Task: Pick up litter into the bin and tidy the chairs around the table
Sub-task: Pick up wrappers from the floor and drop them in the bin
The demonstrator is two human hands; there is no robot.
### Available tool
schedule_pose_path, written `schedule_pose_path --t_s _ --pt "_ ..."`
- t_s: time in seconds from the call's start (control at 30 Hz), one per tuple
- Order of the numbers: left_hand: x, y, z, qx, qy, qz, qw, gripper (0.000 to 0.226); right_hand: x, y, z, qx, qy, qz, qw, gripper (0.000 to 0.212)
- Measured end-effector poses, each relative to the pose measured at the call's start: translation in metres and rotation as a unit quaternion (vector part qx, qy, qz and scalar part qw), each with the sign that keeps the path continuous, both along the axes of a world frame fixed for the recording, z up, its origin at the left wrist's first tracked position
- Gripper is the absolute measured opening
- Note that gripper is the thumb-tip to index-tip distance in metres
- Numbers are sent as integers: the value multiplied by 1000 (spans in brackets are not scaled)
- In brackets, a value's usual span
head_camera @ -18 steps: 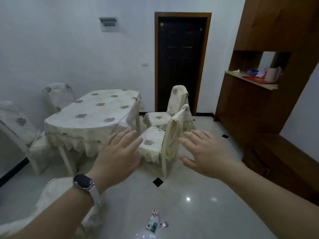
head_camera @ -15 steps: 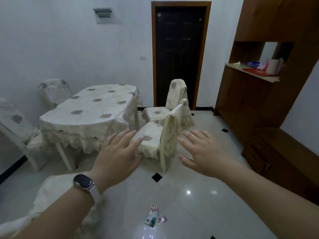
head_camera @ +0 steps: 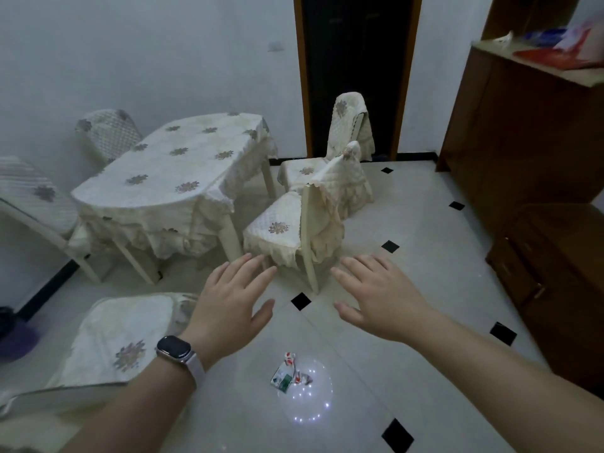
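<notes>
A crumpled wrapper (head_camera: 287, 374), white with red and green, lies on the tiled floor below my hands. My left hand (head_camera: 233, 300), a watch on its wrist, and my right hand (head_camera: 376, 295) hover above the floor with fingers spread, holding nothing. Beyond them stands a table (head_camera: 157, 188) under a cream floral cloth. A covered chair (head_camera: 294, 223) stands pulled out at the table's right side, a second chair (head_camera: 340, 142) behind it near the door. Another chair (head_camera: 121, 338) sits at my lower left. No bin is in view.
Two more covered chairs stand at the far left (head_camera: 32, 197) and behind the table (head_camera: 108, 132). A dark door (head_camera: 353, 73) is at the back. A brown wooden cabinet (head_camera: 523, 135) with clutter on its shelf lines the right wall. A purple object (head_camera: 16, 338) lies at the left edge.
The view has tilted downward and moved closer, so the wrapper and near chair show more fully. Both hands stay spread and have dropped lower in the frame.
</notes>
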State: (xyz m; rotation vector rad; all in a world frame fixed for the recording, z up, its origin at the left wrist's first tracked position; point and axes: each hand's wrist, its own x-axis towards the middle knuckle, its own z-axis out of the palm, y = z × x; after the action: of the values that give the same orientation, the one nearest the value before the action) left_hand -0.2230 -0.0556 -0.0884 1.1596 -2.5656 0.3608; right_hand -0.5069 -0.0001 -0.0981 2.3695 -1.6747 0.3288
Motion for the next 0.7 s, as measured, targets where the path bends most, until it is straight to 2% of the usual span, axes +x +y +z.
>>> schedule_pose_path --t_s 0.37,0.6,0.7 --pt "-19 -29 -48 58 -40 88 994 51 -17 -73 -52 49 -31 93 994 52" --pt "4 -62 -113 117 -10 144 983 51 9 -123 -102 114 -11 126 985 51" --pt "11 -78 -137 169 8 179 969 52 17 -144 -114 135 9 126 983 52"
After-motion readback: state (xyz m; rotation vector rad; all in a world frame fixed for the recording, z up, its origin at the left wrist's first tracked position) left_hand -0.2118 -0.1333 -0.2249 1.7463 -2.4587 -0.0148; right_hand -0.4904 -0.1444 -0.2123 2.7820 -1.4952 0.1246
